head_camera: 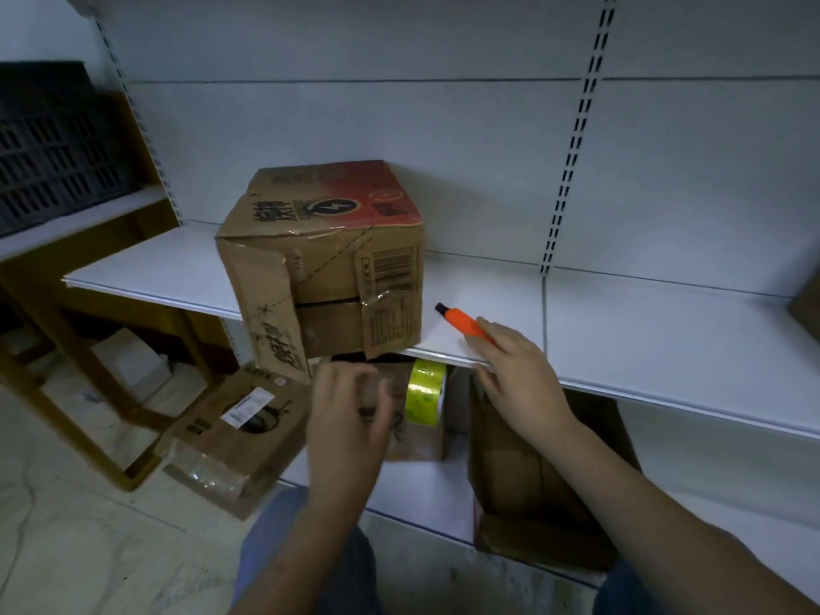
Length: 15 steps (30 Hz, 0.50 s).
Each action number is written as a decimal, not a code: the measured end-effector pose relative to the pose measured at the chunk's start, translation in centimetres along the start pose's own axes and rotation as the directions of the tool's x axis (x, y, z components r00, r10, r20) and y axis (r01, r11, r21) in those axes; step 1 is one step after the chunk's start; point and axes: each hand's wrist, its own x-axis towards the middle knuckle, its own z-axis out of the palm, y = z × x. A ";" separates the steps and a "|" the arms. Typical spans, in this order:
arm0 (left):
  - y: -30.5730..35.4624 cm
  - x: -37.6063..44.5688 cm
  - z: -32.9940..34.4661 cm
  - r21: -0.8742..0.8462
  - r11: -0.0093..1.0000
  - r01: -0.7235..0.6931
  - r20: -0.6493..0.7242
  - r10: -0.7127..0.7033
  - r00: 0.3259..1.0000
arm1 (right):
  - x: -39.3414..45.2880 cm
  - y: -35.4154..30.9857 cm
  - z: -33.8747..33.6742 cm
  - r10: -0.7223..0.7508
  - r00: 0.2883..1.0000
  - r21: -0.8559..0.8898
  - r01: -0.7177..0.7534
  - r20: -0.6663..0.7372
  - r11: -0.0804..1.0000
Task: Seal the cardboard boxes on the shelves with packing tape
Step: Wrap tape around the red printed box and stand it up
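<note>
A worn cardboard box (324, 259) with a red-printed top stands on the white shelf (621, 330), one side flap hanging loose over the shelf edge. An orange utility knife (461, 322) lies on the shelf right of the box. My right hand (514, 370) lies over the knife's rear end with fairly straight fingers, thumb at the shelf's front edge. A roll of clear yellowish packing tape (426, 397) stands on a smaller box (417, 437) on the lower shelf. My left hand (350, 415) is blurred just left of the tape, fingers loosely curled, holding nothing.
An open brown box (532, 481) stands on the lower shelf at the right. A flattened carton with a white label (239, 432) leans at the lower left. A wooden frame (88, 348) and a dark crate (49, 144) stand to the left. Another box corner (807, 304) shows far right.
</note>
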 end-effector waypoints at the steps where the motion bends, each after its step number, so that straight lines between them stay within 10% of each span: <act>1: 0.3 -0.5 1.3 -0.056 0.994 0.089 0.108 -0.083 0.991 | 0.1 0.3 0.2 -0.006 0.998 -0.059 0.009 0.062 0.998; 5: 0.6 0.7 5.7 -0.203 0.851 0.485 0.313 -0.413 0.856 | 0.5 1.8 0.6 0.091 0.970 -0.180 -0.050 0.224 0.982; 10: -0.5 4.1 8.8 -0.086 0.855 0.512 0.305 -0.466 0.830 | 1.6 2.9 -0.2 0.168 0.953 -0.243 -0.105 0.253 0.964; 15: -1.0 4.0 9.1 -0.174 0.781 0.600 0.522 -0.443 0.729 | 3.1 2.4 0.8 -0.062 0.978 -0.301 0.121 0.199 0.946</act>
